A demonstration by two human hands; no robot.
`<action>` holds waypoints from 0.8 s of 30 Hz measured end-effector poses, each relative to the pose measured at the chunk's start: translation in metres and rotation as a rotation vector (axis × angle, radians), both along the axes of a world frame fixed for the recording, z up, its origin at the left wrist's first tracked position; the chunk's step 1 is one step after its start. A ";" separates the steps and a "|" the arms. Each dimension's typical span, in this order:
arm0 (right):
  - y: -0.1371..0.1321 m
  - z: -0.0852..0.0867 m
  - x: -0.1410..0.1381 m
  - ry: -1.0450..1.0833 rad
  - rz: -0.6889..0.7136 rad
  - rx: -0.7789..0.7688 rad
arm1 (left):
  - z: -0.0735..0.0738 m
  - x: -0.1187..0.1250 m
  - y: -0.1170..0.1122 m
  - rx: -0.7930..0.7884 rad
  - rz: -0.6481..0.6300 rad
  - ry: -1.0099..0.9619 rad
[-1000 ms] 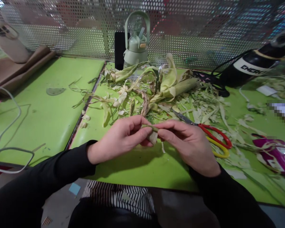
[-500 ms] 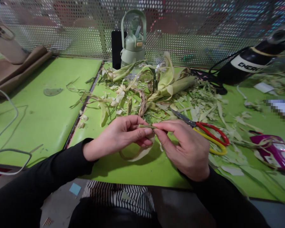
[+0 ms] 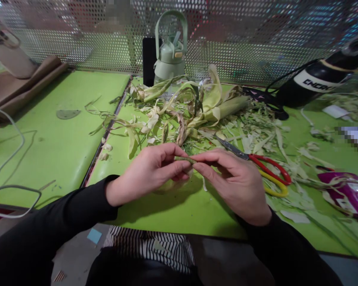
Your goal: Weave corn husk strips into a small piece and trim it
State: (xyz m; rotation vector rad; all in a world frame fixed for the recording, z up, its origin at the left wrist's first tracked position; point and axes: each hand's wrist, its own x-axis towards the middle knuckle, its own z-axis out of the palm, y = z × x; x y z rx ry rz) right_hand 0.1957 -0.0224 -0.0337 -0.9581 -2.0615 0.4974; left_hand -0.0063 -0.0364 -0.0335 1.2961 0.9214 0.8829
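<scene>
My left hand (image 3: 153,169) and my right hand (image 3: 235,182) meet over the near part of the green table. Between their fingertips is a thin, greenish twisted strip of corn husk (image 3: 183,159). My left thumb and fingers pinch one end, while my right thumb and forefinger pinch the other. A pale bit of husk (image 3: 204,184) hangs below; my fingers hide part of what I hold. Scissors (image 3: 232,147) with one red and one yellow handle lie just beyond my right hand. Behind my hands is a heap of corn husks (image 3: 226,109).
A pale green bottle (image 3: 169,67) stands at the back by the perforated screen (image 3: 107,39). A black bottle (image 3: 313,83) leans at right, above a purple packet (image 3: 346,190). Husk scraps (image 3: 262,131) litter the right side. A white cable (image 3: 16,147) lies at left.
The pale husk loop that hung wide beneath my hands is now mostly out of sight. My fingers still pinch the strip. The whole view has shifted slightly.
</scene>
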 end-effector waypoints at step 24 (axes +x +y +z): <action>-0.006 -0.003 0.002 -0.042 -0.010 0.252 | 0.011 -0.003 0.000 -0.108 -0.064 -0.056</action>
